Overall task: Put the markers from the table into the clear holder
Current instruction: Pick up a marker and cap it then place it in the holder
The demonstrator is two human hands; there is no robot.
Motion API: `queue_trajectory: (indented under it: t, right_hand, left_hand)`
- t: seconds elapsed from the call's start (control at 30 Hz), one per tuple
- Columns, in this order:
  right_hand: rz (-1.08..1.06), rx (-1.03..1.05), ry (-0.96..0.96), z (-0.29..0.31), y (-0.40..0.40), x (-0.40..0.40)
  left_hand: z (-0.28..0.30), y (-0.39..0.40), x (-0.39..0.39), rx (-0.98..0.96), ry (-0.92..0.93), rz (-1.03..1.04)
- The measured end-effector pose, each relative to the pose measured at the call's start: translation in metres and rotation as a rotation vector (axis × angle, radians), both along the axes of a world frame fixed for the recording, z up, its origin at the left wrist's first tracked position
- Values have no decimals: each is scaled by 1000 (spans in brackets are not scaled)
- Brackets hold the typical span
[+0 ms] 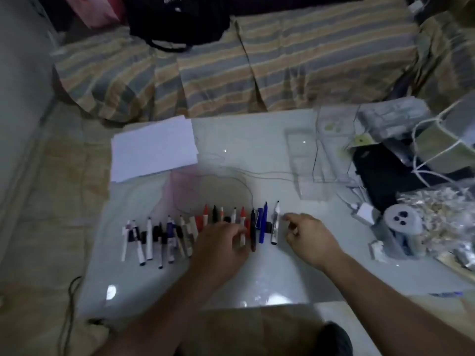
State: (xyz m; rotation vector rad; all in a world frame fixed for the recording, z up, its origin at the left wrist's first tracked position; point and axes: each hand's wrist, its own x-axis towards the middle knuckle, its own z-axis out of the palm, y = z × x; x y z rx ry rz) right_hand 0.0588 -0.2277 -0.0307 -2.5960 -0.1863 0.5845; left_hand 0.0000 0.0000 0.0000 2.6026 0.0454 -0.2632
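Several markers [164,235] lie in a row across the pale table [257,155], with white, red, black and blue bodies. My left hand [221,246] rests palm down over the middle of the row, fingers spread on the red and white ones and gripping none. My right hand [305,232] hovers just right of the row, fingers loosely curled and apart, next to a white marker [275,224] at the row's end. The clear holder [316,158] stands at the back right of the table, with nothing visible inside.
A stack of white paper [154,147] lies at the back left. A grey tape dispenser [401,227], a white charger [365,211], a black pouch [385,173] and bundled packets crowd the right side. A striped couch [257,60] runs behind the table.
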Motion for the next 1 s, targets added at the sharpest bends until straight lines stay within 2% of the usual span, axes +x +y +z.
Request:
queue_trajectory:
  t: [0.1, 0.23, 0.37, 0.43, 0.53, 0.6, 0.7, 0.77, 0.83, 1.0]
  right_hand:
    - [88, 74, -101, -67, 1, 21]
    - [205, 48, -220, -117, -4, 43]
    - [216, 3, -326, -131, -8, 41]
    - [133, 40, -333, -128, -10, 32]
    - [-61, 111, -261, -116, -20, 13]
    - [-110, 142, -246, -102, -30, -3]
    - [-196, 253, -297, -64, -38, -26]
    - [-215, 338, -339, -36, -36, -39]
    - [-175, 335, -390, -11, -32, -51]
    - [-115, 370, -573, 51, -25, -99]
  left_hand:
    - [-78, -22, 33, 160, -127, -128]
    - [-135, -39, 71, 315, -266, -268]
    - [-160, -41, 80, 369, -489, -378]
    - [-162, -42, 76, 354, -561, -416]
    - [-144, -47, 55, 327, -485, -442]
    - [-123, -48, 31, 222, -361, -412]
    - [-84, -39, -2, -289, -181, -172]
    - [-61, -30, -20, -506, -194, -36]
    - [-41, -22, -33, -600, -247, 29]
    - [17, -12, -73, -658, -360, 115]
